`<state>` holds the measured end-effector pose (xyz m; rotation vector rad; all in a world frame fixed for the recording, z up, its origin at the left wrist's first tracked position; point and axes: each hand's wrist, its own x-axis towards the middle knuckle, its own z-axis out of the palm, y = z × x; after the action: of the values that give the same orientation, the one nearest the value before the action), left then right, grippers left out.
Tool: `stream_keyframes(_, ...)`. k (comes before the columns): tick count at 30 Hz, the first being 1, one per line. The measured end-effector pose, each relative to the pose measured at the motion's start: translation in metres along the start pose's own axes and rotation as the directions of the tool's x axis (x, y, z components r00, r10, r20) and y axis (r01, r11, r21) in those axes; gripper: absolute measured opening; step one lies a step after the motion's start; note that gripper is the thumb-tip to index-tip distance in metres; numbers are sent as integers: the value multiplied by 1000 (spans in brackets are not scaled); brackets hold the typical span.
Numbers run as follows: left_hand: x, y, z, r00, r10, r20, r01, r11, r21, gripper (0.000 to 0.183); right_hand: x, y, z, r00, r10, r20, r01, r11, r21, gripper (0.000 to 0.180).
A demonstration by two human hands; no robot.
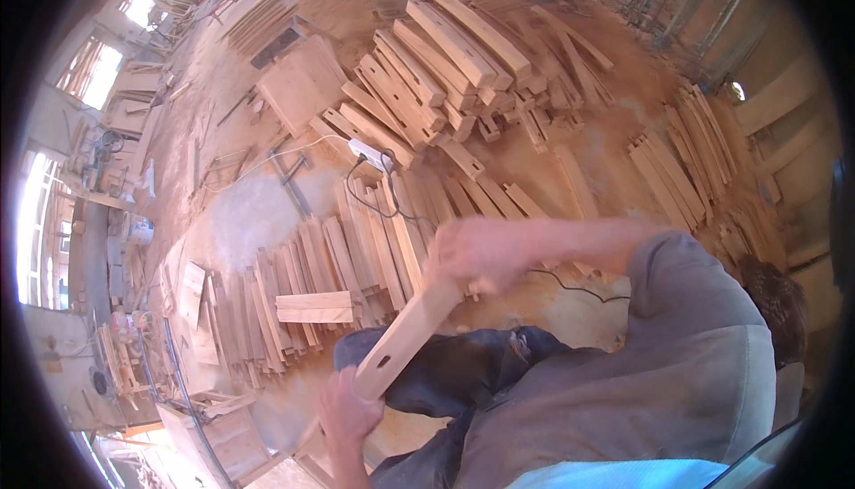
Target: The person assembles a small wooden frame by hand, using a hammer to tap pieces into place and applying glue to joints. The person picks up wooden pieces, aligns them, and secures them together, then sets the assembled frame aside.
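Observation:
A pale mortised wooden rail [414,329] slants across in front of my bent legs, with a dark slot cut through its face. My left hand [349,405] is wrapped around its lower part, just below that slot. At the upper end is my right hand [477,255], blurred by motion, with its fingers curled over the wood. That hand covers the rail's end, so whether anything lies between palm and wood is hidden. My trousers [441,369] are dark, and part of the rail lies over one leg.
Beyond the rail, rows of wooden strips [307,275] lie on the floor, with a short board [314,307] across them. Farther off is a pile of mortised posts [441,68]. A white power strip [371,155] sits on wood, its dark cable [374,207] running towards my right hand.

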<state>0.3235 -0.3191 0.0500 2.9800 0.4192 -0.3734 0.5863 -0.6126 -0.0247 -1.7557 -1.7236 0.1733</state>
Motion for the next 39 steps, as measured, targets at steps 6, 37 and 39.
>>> stream_keyframes(6, -40, -27, 18, 852, -521, 56, 459, 692, -557, 60, 0, 230, -82, 183, 820, -542, -971, 65, -229, 65)
stream_keyframes(37, -8, -35, 72, 796, -499, 343, 377, -35, -926, 51, -108, 410, -68, 122, 716, -687, -987, 160, -8, 51)
stream_keyframes(39, 5, -33, 69, 808, -478, 343, 370, -41, -928, 51, -129, 408, -81, 22, 767, -642, -982, 138, 131, 52)
